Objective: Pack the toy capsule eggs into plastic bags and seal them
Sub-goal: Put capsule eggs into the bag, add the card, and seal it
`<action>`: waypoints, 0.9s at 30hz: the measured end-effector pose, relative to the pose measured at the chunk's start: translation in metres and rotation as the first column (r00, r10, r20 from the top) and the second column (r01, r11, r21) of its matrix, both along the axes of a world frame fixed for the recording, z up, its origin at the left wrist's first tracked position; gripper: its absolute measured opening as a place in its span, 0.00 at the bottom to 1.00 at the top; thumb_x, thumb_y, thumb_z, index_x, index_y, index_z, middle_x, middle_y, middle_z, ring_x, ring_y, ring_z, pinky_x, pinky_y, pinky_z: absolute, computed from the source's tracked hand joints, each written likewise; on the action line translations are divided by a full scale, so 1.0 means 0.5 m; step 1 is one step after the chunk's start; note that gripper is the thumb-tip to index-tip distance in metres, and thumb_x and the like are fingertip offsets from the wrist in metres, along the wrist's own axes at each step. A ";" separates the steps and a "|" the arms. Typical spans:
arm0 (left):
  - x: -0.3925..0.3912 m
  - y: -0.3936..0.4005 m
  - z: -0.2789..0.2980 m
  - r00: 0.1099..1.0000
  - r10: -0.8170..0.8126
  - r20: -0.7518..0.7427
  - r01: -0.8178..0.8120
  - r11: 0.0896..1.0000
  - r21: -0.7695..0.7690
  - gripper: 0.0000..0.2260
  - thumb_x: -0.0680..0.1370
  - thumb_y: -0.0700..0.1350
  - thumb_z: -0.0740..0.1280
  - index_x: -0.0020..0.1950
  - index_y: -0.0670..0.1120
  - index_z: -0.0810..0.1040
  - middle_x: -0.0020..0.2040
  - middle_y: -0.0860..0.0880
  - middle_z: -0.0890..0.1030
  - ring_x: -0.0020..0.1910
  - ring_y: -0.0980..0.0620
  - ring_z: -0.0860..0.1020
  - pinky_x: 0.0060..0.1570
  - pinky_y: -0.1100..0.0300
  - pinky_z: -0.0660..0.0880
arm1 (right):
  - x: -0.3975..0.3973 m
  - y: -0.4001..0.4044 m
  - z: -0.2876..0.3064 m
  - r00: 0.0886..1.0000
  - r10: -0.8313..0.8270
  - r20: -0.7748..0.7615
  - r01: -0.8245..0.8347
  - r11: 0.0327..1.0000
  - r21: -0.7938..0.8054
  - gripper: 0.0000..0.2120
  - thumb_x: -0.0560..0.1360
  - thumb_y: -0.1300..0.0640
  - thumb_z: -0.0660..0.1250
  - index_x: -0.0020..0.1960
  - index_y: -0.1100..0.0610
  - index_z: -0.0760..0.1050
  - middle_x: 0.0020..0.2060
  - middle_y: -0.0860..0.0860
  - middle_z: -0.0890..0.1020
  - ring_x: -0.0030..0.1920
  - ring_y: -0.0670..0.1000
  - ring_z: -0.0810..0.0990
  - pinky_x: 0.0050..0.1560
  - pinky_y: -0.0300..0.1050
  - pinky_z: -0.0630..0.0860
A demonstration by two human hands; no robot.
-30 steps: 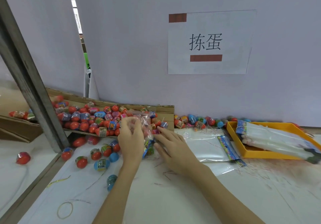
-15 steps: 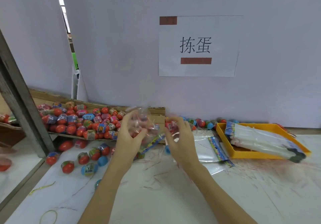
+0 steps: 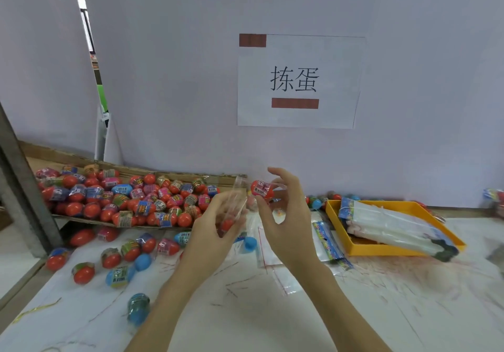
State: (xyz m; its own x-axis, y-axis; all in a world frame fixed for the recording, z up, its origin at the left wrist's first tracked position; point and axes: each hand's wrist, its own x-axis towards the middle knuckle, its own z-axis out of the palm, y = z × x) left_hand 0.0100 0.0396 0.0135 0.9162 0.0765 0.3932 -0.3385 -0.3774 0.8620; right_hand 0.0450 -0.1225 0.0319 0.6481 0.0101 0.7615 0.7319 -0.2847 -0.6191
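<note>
I see the left hand (image 3: 215, 226) gripping a clear bag (image 3: 236, 201), its fingers curled round the lower part, with one red egg already showing through the film near the bottom. The right hand (image 3: 283, 215) pinches a red egg (image 3: 262, 189) just right of the bag's mouth, thumb and fingertips on it, the other fingers spread loose. My worry is the mouth: the film is limp and I can't tell how wide it stands open, so the egg could catch the rim, fold it shut and slip from that light pinch. A dropped egg would roll on the worktop (image 3: 245, 319) among the loose eggs lying left of the bag and below the cardboard tray (image 3: 191, 177). The bag is held low, so its top may flop as the egg pushes in. The egg inside could also tip out if the left hand tilts.
</note>
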 end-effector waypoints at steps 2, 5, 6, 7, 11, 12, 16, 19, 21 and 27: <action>0.000 -0.003 -0.001 1.000 0.000 0.009 0.000 1.000 0.016 0.22 0.81 0.48 0.72 0.67 0.70 0.71 0.58 0.67 0.81 0.59 0.65 0.80 0.54 0.70 0.79 | -0.001 -0.001 0.001 1.000 0.002 0.013 -0.002 1.000 0.005 0.29 0.79 0.58 0.73 0.69 0.32 0.66 0.56 0.32 0.75 0.53 0.43 0.80 0.48 0.28 0.76; -0.002 -0.005 -0.001 1.000 0.008 0.025 -0.008 1.000 0.023 0.25 0.81 0.44 0.72 0.65 0.72 0.70 0.58 0.71 0.79 0.59 0.69 0.78 0.51 0.76 0.75 | -0.002 -0.004 0.006 1.000 0.021 -0.009 -0.021 0.999 0.031 0.26 0.79 0.55 0.73 0.66 0.33 0.65 0.49 0.36 0.79 0.49 0.45 0.82 0.45 0.30 0.77; -0.002 -0.004 -0.002 0.999 0.006 0.032 -0.007 0.999 0.031 0.26 0.81 0.43 0.72 0.65 0.72 0.69 0.57 0.72 0.79 0.59 0.69 0.78 0.51 0.77 0.75 | -0.001 -0.006 0.007 1.000 0.022 -0.014 -0.022 0.999 0.029 0.24 0.79 0.55 0.73 0.63 0.33 0.66 0.48 0.38 0.79 0.48 0.46 0.82 0.45 0.32 0.78; -0.001 -0.002 -0.003 0.999 0.002 0.034 -0.003 0.999 0.041 0.27 0.81 0.42 0.72 0.66 0.73 0.69 0.57 0.71 0.79 0.58 0.68 0.78 0.51 0.77 0.75 | 0.000 -0.010 0.009 1.000 0.014 -0.005 -0.014 1.000 0.007 0.23 0.79 0.55 0.73 0.61 0.33 0.67 0.49 0.39 0.80 0.48 0.47 0.82 0.45 0.33 0.79; 0.000 0.002 -0.003 1.000 -0.021 0.005 0.021 0.997 0.079 0.29 0.82 0.40 0.71 0.66 0.74 0.69 0.57 0.71 0.79 0.60 0.67 0.77 0.53 0.75 0.76 | 0.001 -0.020 0.014 0.999 -0.011 0.036 0.016 0.992 -0.125 0.17 0.79 0.61 0.73 0.60 0.42 0.77 0.55 0.45 0.77 0.44 0.46 0.81 0.44 0.30 0.76; 0.001 0.002 -0.003 1.000 -0.026 0.005 0.025 0.997 0.078 0.29 0.82 0.40 0.71 0.66 0.75 0.69 0.58 0.71 0.79 0.61 0.67 0.77 0.54 0.75 0.75 | 0.001 -0.022 0.014 1.000 0.000 0.025 0.004 0.989 -0.151 0.15 0.79 0.62 0.72 0.60 0.45 0.79 0.55 0.44 0.77 0.41 0.46 0.81 0.42 0.30 0.76; 0.000 0.004 0.001 0.999 -0.038 0.023 0.037 0.997 0.069 0.31 0.82 0.41 0.70 0.64 0.79 0.68 0.60 0.72 0.78 0.62 0.69 0.76 0.55 0.78 0.73 | 0.002 -0.029 0.013 0.998 0.061 -0.019 -0.064 0.959 -0.275 0.13 0.80 0.61 0.71 0.62 0.50 0.82 0.56 0.41 0.78 0.37 0.46 0.81 0.38 0.34 0.78; 0.001 0.004 0.000 0.998 -0.047 0.034 0.045 0.997 0.060 0.31 0.82 0.41 0.70 0.64 0.80 0.69 0.59 0.71 0.79 0.61 0.68 0.77 0.53 0.78 0.73 | 0.002 -0.027 0.009 0.996 0.068 -0.060 -0.084 0.948 -0.307 0.13 0.81 0.61 0.69 0.64 0.52 0.82 0.58 0.44 0.78 0.39 0.45 0.81 0.40 0.36 0.80; 0.001 0.005 -0.001 0.998 -0.056 0.040 0.054 0.997 0.053 0.28 0.83 0.43 0.70 0.66 0.78 0.70 0.59 0.70 0.80 0.61 0.67 0.77 0.53 0.77 0.74 | 0.001 -0.024 0.008 0.991 0.088 -0.096 -0.113 0.949 -0.296 0.13 0.81 0.62 0.69 0.64 0.52 0.82 0.58 0.42 0.77 0.39 0.44 0.81 0.40 0.34 0.79; -0.006 0.000 0.010 0.998 -0.038 0.057 0.037 0.999 0.017 0.19 0.82 0.55 0.63 0.61 0.83 0.70 0.51 0.68 0.82 0.49 0.63 0.80 0.47 0.69 0.79 | 0.003 -0.025 0.010 0.995 0.059 -0.086 -0.080 0.959 -0.271 0.13 0.82 0.64 0.66 0.61 0.50 0.83 0.56 0.41 0.76 0.45 0.44 0.80 0.41 0.32 0.79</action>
